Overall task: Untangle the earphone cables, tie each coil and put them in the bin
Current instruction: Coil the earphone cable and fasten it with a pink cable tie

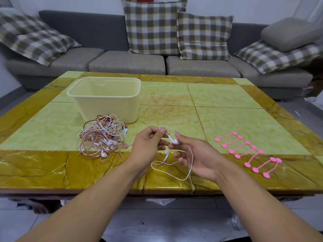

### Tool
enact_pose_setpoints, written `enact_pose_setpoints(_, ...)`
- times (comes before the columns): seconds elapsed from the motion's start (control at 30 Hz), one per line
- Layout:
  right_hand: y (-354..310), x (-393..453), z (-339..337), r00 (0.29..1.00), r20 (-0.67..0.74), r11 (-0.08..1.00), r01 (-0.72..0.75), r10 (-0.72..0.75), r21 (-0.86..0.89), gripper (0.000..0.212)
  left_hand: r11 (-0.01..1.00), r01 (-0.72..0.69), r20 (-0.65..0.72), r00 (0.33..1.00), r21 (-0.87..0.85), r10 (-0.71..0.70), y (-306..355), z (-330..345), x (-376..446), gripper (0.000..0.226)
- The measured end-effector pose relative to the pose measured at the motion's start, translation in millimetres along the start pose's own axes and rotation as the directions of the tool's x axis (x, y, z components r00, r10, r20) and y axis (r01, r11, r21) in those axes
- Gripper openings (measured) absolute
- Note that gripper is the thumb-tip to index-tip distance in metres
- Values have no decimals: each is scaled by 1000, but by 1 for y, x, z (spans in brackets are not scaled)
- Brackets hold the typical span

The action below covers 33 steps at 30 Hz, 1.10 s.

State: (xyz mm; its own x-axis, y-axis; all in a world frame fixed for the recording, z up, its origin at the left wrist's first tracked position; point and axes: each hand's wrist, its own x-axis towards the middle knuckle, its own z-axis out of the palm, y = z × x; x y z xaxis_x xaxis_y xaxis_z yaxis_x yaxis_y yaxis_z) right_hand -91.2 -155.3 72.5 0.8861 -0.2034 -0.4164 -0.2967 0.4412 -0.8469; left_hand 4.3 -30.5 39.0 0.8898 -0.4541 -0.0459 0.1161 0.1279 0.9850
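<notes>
A white earphone cable (167, 172) hangs between my two hands above the table's near edge. My left hand (148, 145) pinches the cable near its upper loop between thumb and forefinger. My right hand (194, 156) pinches one white earbud, and the cable runs down across its palm. A second earbud dangles between the hands. A tangled heap of white and pink earphone cables (103, 137) lies left of my hands. The cream plastic bin (106, 96) stands behind the heap and looks empty. Several pink cable ties (248, 151) lie in a row at the right.
The yellow-green tiled table (227, 102) has a brown marbled border. A grey sofa (125, 62) with checked cushions stands behind it. Grey floor shows below the table's near edge.
</notes>
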Motion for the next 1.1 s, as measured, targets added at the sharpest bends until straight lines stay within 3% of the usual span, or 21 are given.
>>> enact_pose_setpoints(0.1,-2,-3,-1,999,20,998,48,-47,-50,21,1000,10,-54,998,-24,-11,1,-4,4,15)
enact_pose_setpoints(0.23,-1,-2,-4,991,-94,987,87,-100,-133,19,995,60,-185,980,-75,-73,4,-12,8,16)
enact_pose_setpoints(0.33,-2,-2,-6,963,-181,965,160,-199,-207,26,991,135,-229,965,23,-126,7,-21,11,16)
enact_pose_setpoints(0.47,-1,-2,-9,872,-272,848,250,-407,-466,30,966,141,-136,984,217,-113,15,-24,5,22)
enact_pose_setpoints(0.57,-3,-3,-9,846,-217,792,323,-486,-518,23,954,164,32,984,251,-177,15,-20,3,38)
enact_pose_setpoints(0.67,-3,-5,-8,863,-85,723,360,-498,-589,16,967,184,161,964,176,-213,11,-16,3,45)
enact_pose_setpoints(0.83,6,-2,-9,907,34,657,329,-419,-678,14,991,114,162,979,69,-124,10,-11,0,18)
enact_pose_setpoints(1.0,4,0,-14,917,-22,719,298,-399,-627,25,975,91,6,996,-205,-92,11,-14,7,10)
enact_pose_setpoints(1.1,0,2,-19,888,-202,848,293,-412,-443,30,900,73,-76,990,-429,-116,16,-21,15,6)
